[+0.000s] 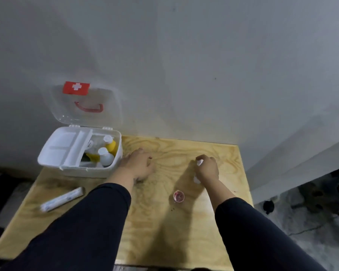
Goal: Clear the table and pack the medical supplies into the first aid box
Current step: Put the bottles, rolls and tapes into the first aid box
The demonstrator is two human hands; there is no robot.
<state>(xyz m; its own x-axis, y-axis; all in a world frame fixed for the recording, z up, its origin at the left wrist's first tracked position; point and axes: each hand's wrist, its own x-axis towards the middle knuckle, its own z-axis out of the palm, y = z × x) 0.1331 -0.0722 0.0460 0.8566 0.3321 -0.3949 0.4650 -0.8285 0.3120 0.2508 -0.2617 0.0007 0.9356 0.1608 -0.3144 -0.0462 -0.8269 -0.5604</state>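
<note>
The white first aid box point(55, 169) stands open at the table's far left, its clear lid point(86, 102) leaning on the wall. Inside are a white tray insert and several bottles point(106, 153) with white and yellow parts. My left hand point(139, 165) lies palm down on the wood just right of the box, with nothing visible in it. My right hand point(207, 168) is closed around something small and white point(199, 162); another white bit point(196, 179) shows under the wrist. A small cup with red inside point(178, 196) stands near my right forearm. A white wrapped roll point(62, 199) lies at the left.
The plywood table point(164, 231) butts against a grey wall. Its right edge drops to a dark, cluttered floor point(311, 202). Small dark specks lie near the cup.
</note>
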